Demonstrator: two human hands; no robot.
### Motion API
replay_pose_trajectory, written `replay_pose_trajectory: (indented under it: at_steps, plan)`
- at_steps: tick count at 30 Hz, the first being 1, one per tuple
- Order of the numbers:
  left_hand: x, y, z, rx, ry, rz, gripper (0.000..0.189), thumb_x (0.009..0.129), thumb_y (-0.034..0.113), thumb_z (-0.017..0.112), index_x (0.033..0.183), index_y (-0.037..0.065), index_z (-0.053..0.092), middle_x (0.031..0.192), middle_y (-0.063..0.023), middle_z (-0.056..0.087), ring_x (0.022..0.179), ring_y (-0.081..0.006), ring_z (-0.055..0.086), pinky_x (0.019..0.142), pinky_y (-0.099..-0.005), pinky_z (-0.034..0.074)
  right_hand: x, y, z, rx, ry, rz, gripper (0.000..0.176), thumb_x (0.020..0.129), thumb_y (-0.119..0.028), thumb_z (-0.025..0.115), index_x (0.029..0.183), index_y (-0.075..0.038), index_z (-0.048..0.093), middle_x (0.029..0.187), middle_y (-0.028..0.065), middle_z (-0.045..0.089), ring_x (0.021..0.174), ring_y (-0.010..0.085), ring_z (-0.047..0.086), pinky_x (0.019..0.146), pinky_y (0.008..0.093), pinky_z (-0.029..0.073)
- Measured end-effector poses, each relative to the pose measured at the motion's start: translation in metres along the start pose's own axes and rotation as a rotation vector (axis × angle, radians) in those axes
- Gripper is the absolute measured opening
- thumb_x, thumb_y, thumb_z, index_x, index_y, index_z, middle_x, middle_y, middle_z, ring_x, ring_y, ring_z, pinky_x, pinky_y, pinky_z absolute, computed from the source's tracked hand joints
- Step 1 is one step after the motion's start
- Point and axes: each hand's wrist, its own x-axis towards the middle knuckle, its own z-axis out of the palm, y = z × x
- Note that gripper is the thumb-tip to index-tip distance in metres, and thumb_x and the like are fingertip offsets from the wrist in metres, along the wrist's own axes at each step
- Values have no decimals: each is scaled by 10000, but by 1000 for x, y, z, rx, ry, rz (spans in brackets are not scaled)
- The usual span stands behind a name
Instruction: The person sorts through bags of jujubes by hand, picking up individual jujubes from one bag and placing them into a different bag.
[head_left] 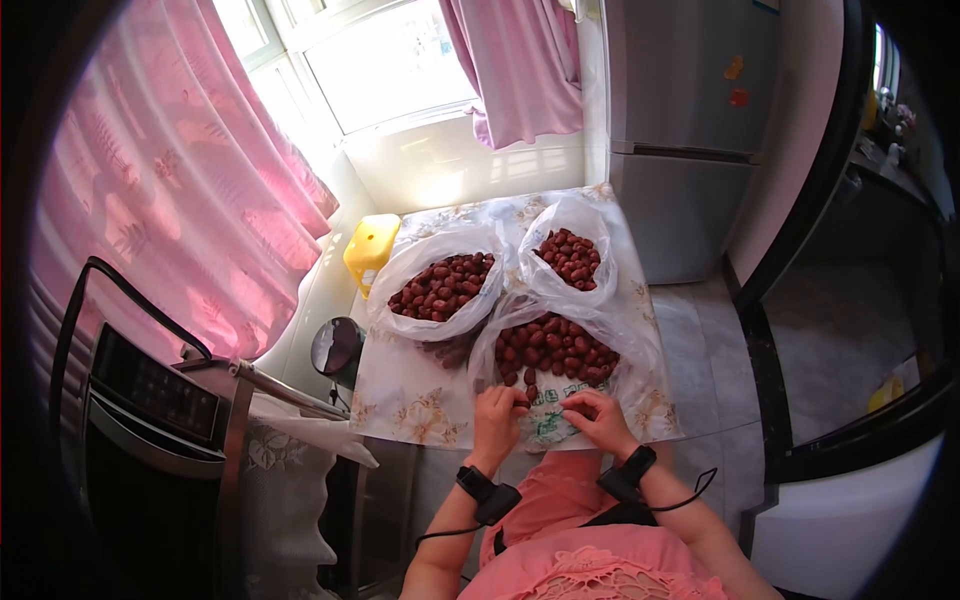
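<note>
The left hand (497, 413) has its fingers curled in at the near edge of the pile. They may be closed on a single fruit, but at this size I cannot tell a pinch from a touch. The right hand (600, 418) lies just beside it, fingers bent and pressing down on the flattened, printed part of the near bag (545, 428). Whether it grips the plastic is also unclear.

The dates (555, 345) lie straight ahead of both hands (heaped in that bag's open mouth). The heap runs crosswise, from left to right. A few loose ones trail down toward the fingertips, nearer the left hand than the right.

Beyond them on the flowered worktop (420, 412) stand a second bag (412, 265) to the far left and a third bag (572, 215) to the far right, both well apart from the hands.
</note>
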Motion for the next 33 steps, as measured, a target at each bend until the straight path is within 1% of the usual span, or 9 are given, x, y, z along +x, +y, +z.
replay_pose_trajectory:
  at_steps: [11,13,14,16,17,20,23,25,33]
  plan:
    - [-10,1,25,-36,60,-75,129,829,103,705,954,96,675,906,-76,680,892,-295,625,818,-409,424,-6,-2,3,-31,78,-90,132,882,-4,719,1012,11,716,985,52,670,877,99,651,744,242,534]
    - [-12,-2,27,-46,66,-76,137,825,125,718,952,96,676,899,-66,679,895,-291,625,821,-405,424,-4,-5,0,350,225,134,108,880,10,711,988,11,706,979,53,670,858,97,648,732,244,534]
    - [-12,0,26,-52,80,-87,137,825,125,718,952,96,676,899,-66,679,895,-291,625,821,-405,424,0,-11,-4,338,211,137,108,880,10,711,988,11,706,979,53,670,858,97,648,732,244,534]
    - [-12,3,27,-38,87,-26,165,806,144,744,949,98,675,895,-57,675,890,-286,622,821,-406,423,12,-23,-13,-13,316,-165,121,873,14,714,992,-5,698,981,56,670,827,99,651,709,242,532]
    - [-12,3,28,-47,93,-33,165,806,144,744,949,98,675,895,-57,675,890,-286,622,821,-406,423,16,-31,-17,-211,311,-163,182,837,9,732,1013,-19,696,976,71,656,832,175,662,734,288,541]
    - [-13,2,28,-49,107,-33,198,779,171,777,936,102,678,872,-58,671,881,-287,618,833,-407,410,25,-36,-22,-625,314,-233,237,804,-21,748,1035,-31,694,982,100,642,882,272,652,799,350,532]
    - [-11,1,24,-71,121,24,217,785,111,775,972,83,666,922,-77,668,896,-270,624,801,-386,441,29,-19,-30,-709,272,-219,253,801,-46,742,1049,-33,692,992,122,636,938,334,628,850,397,509]
    - [-13,3,20,-312,283,-101,222,815,60,752,1016,59,658,1014,-102,652,865,-267,623,754,-372,485,31,-17,-33,-688,269,-197,241,813,-48,733,1050,-36,690,996,124,640,940,332,633,844,400,509]
    - [0,-44,-23,-278,561,-215,236,857,4,704,1080,33,633,1066,-109,620,776,-216,588,690,-322,491,29,-15,-32,-692,249,-126,153,848,-43,697,996,-26,661,989,134,641,926,338,637,827,401,509]
